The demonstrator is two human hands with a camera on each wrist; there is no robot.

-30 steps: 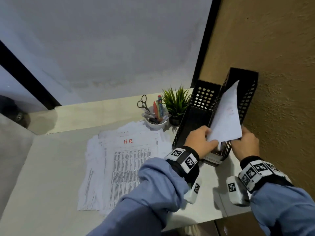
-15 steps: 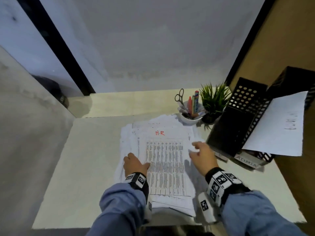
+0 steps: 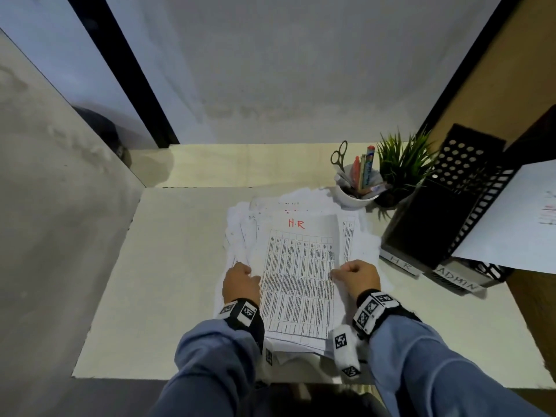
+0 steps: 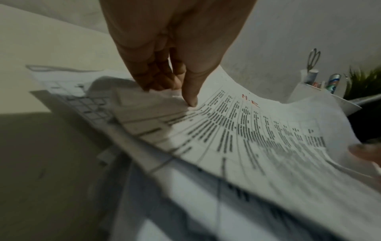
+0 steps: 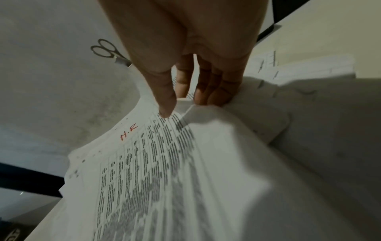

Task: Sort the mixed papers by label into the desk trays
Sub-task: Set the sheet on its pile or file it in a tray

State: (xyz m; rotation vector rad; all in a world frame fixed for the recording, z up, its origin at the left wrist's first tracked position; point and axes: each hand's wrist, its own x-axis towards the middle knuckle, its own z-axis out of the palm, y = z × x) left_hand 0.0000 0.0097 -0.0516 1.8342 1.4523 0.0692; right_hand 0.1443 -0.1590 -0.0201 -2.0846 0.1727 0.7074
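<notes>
Both hands pinching the top H.R sheet (image 3: 296, 278) by its side edges, left hand (image 3: 240, 282) and right hand (image 3: 356, 276) fingers curled on it, paper pile (image 3: 240, 224) beneath, left of the H R tray (image 3: 427, 227)

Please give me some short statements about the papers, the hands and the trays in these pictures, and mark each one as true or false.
1. The top sheet carries a red "H.R" label. True.
2. The left hand is alone on the sheet. False: the right hand pinches its other edge.
3. The tray labelled ADMIN already holds a paper. True.
4. The scissors lie flat on the desk. False: they stand in the white cup.
</notes>
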